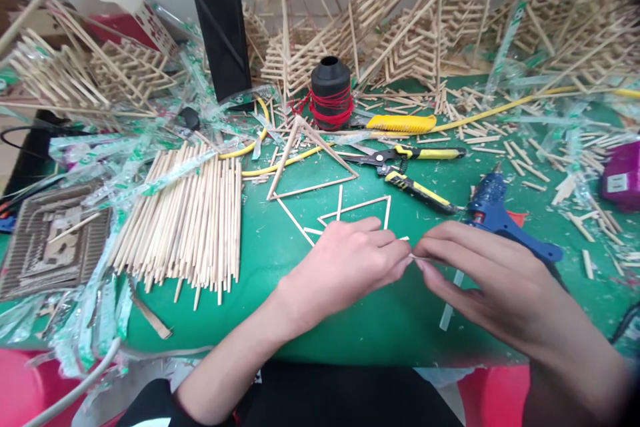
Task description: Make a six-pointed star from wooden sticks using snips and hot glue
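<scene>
My left hand (pixel 350 263) is closed over a small frame of thin wooden sticks (pixel 355 209), whose pieces stick out past the knuckles. Its fingertips meet those of my right hand (pixel 480 273). Between the thumb and forefinger of my right hand is the pale tip of a wooden stick (pixel 413 256); the rest is hidden by the fingers. Beyond my hands stands a stick pyramid (pixel 299 121) with a triangular base. A blue hot glue gun (pixel 515 217) lies beside my right hand, and a translucent glue stick (pixel 450 307) shows below the fingers.
A pile of wooden sticks (pixel 185 220) lies left. Pliers (pixel 390 163), a yellow cutter (pixel 401 123), a red-thread spool (pixel 331 93) and a black phone (pixel 223 47) are behind. Stacked stick structures (pixel 415 47) line the wall. A yellow cable (pixel 510 105) crosses the green table (pixel 225 327).
</scene>
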`<move>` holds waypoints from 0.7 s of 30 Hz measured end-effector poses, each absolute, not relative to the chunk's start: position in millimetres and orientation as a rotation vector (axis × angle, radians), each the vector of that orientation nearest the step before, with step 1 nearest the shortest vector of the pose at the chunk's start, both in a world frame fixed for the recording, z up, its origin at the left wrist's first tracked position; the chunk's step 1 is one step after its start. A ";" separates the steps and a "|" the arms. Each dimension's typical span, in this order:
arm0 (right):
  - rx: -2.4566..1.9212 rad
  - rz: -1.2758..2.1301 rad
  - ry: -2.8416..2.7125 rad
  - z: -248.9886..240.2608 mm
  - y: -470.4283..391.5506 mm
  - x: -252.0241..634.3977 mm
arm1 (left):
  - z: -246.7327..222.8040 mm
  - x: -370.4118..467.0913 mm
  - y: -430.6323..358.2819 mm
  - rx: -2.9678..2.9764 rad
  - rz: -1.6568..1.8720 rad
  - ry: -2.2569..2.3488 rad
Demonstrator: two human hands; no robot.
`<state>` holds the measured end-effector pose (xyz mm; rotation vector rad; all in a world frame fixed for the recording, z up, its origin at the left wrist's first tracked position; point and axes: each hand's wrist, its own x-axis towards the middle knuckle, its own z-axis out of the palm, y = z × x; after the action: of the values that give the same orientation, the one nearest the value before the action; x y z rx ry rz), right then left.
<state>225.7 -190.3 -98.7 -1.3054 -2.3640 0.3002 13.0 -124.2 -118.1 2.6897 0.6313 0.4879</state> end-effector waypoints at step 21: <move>-1.828 0.131 -1.858 -115.3 -144.1 235.0 | -121.0 -24.8 -127.4 2.371 0.621 1.096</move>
<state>235.0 -144.1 -115.3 -1.8279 -1.8581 0.1308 -24.8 -127.4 -121.0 2.3713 1.0955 0.6206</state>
